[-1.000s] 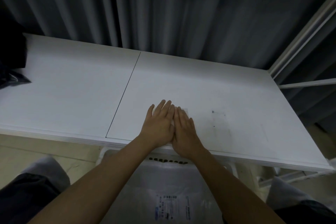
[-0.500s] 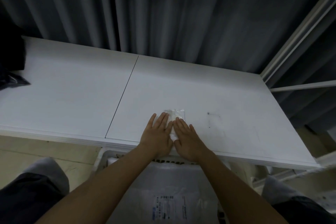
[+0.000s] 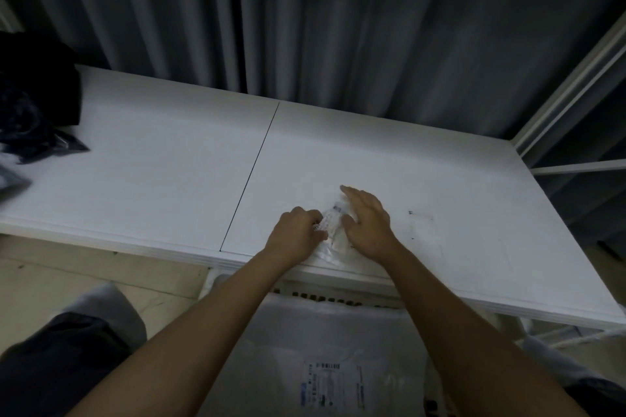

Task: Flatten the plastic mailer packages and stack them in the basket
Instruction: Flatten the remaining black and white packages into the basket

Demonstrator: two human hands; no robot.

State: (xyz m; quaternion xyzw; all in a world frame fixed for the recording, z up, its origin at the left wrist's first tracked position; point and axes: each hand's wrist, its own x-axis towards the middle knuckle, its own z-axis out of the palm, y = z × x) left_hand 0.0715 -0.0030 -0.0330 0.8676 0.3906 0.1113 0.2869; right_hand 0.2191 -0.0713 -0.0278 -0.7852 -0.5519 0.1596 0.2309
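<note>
A: Head view, near edge of the white bench [image 3: 169, 159]. A small clear plastic mailer [image 3: 333, 230] lies flat there, its near end just at the bench lip, between the two hands.

B: The left hand [image 3: 296, 235]?

A: Fingers curled, knuckles up, pinching the mailer's left edge. The plastic crinkles where the fingertips meet it.

B: And the right hand [image 3: 367, 222]?

A: Fingers straight and together, palm down, laid over the right side of the mailer. Flat press, no curl. The two hands sit close, with a strip of mailer showing in the gap.

B: Basket?

A: White basket [image 3: 338, 298] on the floor under the bench edge, slotted rim showing just beneath the forearms. Inside it lies a large white mailer with a printed label [image 3: 321, 386], flat, label upward.

B: Anything else on the bench?

A: Dark bundle [image 3: 34, 105] at the far left end, well apart from the hands; too dim to say what it is. A seam runs across the bench top left of the hands. Grey curtain [image 3: 338, 17] hangs behind, white frame [image 3: 572, 85] at right.
</note>
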